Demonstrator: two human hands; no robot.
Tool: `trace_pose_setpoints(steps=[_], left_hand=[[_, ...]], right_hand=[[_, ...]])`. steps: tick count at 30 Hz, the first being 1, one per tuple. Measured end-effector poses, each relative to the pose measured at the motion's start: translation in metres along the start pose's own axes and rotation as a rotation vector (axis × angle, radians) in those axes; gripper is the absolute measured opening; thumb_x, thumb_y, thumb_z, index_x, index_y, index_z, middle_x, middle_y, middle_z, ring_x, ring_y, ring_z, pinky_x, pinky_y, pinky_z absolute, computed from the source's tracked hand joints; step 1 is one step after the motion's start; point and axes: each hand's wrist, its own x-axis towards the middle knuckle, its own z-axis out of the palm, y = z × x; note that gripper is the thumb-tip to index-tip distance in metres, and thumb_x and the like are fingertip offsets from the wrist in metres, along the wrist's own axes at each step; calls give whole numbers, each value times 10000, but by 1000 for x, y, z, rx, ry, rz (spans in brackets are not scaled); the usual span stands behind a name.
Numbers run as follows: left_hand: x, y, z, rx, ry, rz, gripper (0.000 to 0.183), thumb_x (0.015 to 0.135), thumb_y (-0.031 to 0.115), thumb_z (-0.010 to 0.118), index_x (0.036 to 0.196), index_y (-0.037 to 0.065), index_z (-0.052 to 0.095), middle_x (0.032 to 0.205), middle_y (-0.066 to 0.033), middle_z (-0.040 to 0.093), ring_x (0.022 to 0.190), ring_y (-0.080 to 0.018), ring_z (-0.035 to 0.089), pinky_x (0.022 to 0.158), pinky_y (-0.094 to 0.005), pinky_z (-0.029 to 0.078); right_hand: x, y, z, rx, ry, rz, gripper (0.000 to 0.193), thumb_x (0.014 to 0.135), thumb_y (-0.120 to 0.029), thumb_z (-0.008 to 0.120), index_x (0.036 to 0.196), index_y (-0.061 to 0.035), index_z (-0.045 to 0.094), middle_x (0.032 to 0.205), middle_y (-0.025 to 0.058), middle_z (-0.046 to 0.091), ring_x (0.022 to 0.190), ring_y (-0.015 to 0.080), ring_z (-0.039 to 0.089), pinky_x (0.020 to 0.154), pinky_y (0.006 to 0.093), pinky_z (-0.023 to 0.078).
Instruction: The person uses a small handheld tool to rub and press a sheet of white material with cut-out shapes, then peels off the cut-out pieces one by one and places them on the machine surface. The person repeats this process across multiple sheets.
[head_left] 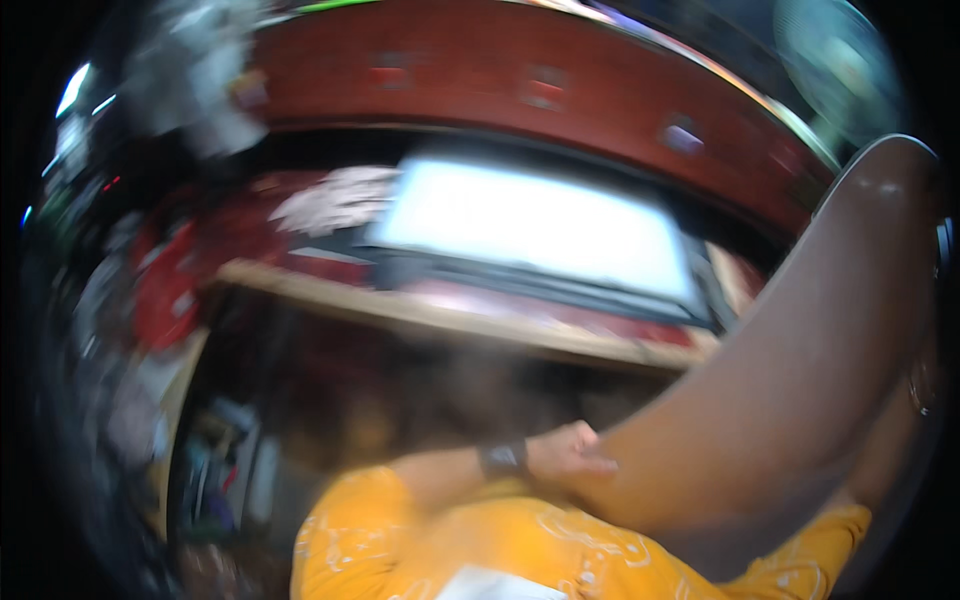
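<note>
The picture is very blurry. In the lower middle, the left hand [568, 450], wearing a dark wristband [503, 459], is resting with fingers curled together against the bare right forearm [800, 400], which is sweeping up the right side. The right hand is hiding out of the frame. A bright white screen [535, 225] is glowing above a long wooden shelf [450, 320].

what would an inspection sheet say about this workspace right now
surface: long wooden bench edge, blurred
job's things: nothing seen in either hand
clutter: bright white flat panel on the bench; red and white items beside it, too blurred to name
hands: left hand, dark wristband, closed against the right forearm; right hand out of view
cables: nothing seen
surroundings: curved red-brown wall; pale green fan at upper right; yellow patterned garment below
</note>
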Motion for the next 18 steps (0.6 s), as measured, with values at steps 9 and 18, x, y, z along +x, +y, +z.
trace_pose_setpoints(steps=[9, 18], left_hand=[[-170, -47, -21, 194, 870, -293, 353, 897, 318, 622, 930, -31, 665, 808, -126, 652, 769, -185, 576, 695, -342, 459], [-228, -24, -56, 102, 971, -329, 409, 909, 290, 569, 1168, -25, 595, 1101, -175, 648, 1055, -244, 568, 911, -366, 434]], right_hand=[[-7, 263, 227, 167, -677, 356, 298, 922, -352, 520, 964, -59, 553, 896, 62, 509, 807, 169, 501, 695, 292, 400], [-224, 405, 194, -315, -824, 861, 363, 898, -228, 575, 1129, 48, 528, 989, 149, 582, 885, 239, 543, 802, 397, 446]])
